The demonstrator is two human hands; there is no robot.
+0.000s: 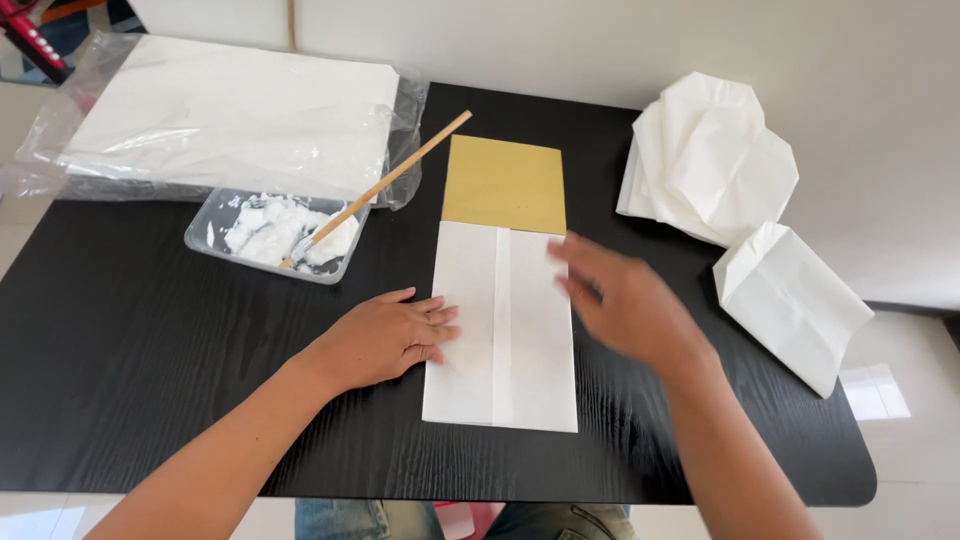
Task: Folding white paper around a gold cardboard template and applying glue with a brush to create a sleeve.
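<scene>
Two hands over a black wood-grain counter [150,330]. Left hand [385,335] lies flat, palm down, fingers extended, fingertips pressing the left edge of a folded white paper sheet [505,330]; it grasps nothing. Right hand [625,305] is blurred, open with fingers spread, over the right edge of the same sheet; contact with the paper cannot be told. Sheet lies at centre of counter, long side running away from the person, one vertical fold line down its middle. Tan card [505,183] protrudes from under the sheet's far end. Left of it: clear plastic tray [205,235] of white paste, wooden-handled brush [385,180] resting in it, handle slanting up to the right. Behind the tray: stack of white paper in a clear plastic bag [230,110]. Right side: pile of finished white paper bags [710,155], one more paper bag [790,300] lying apart, nearer the counter edge.
</scene>
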